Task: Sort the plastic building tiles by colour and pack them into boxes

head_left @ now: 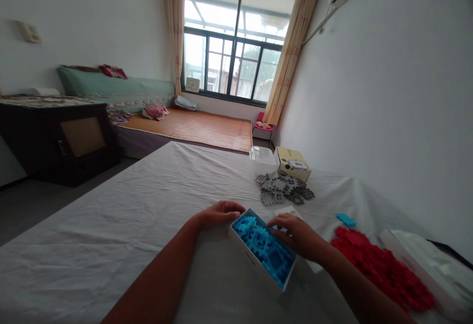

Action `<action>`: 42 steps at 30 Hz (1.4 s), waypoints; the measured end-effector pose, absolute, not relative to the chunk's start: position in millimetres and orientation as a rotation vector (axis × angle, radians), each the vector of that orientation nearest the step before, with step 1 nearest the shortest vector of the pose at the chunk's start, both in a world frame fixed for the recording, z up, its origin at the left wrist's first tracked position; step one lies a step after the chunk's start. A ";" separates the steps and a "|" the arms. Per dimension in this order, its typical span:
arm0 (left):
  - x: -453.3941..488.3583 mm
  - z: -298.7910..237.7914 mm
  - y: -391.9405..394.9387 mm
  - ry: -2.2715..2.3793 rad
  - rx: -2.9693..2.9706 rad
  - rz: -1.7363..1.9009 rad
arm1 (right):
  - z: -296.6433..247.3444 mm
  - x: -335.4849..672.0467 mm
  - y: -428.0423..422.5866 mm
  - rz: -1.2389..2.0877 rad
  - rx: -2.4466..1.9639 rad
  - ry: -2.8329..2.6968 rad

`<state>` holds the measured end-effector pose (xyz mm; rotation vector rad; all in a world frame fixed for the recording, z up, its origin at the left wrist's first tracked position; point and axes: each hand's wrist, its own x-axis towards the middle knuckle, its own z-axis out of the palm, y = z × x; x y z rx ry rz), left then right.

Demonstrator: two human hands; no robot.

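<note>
A white open box (254, 265) sits tilted in view, full of blue interlocking plastic pieces (264, 245). At its far left corner, my left hand (220, 213) grips the box with bent fingers; some fingertips are hidden behind the edge. My right hand (293, 233) rests over the box's right edge, its fingers stretched out and touching the blue pieces. Whether a piece is between those fingers is not clear. Partly under my right hand lies a white lid or card (290, 210).
Grey interlocking pieces (281, 188) lie beyond the box, near a clear plastic container (261, 159) and a yellow carton (293, 163). To the right are a red pile of pieces (380, 265), one blue piece (346, 219) and a white box (428, 260). White cloth (148, 220) covers the table.
</note>
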<state>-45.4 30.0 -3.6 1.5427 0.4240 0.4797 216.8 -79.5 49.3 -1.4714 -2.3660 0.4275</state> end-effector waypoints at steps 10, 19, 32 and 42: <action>-43.1 1.9 28.6 0.459 1.558 0.462 | 51.5 237.1 -64.4 0.341 -1.443 -2.592; -43.9 2.1 28.7 0.478 1.544 0.469 | 56.2 238.2 -40.5 0.435 -1.354 -2.546; -42.9 2.8 28.9 0.480 1.555 0.457 | 75.9 244.0 -99.4 0.741 -1.079 -2.403; -43.9 3.2 29.5 0.497 1.533 0.462 | 21.3 454.1 -37.2 0.084 -2.375 -1.851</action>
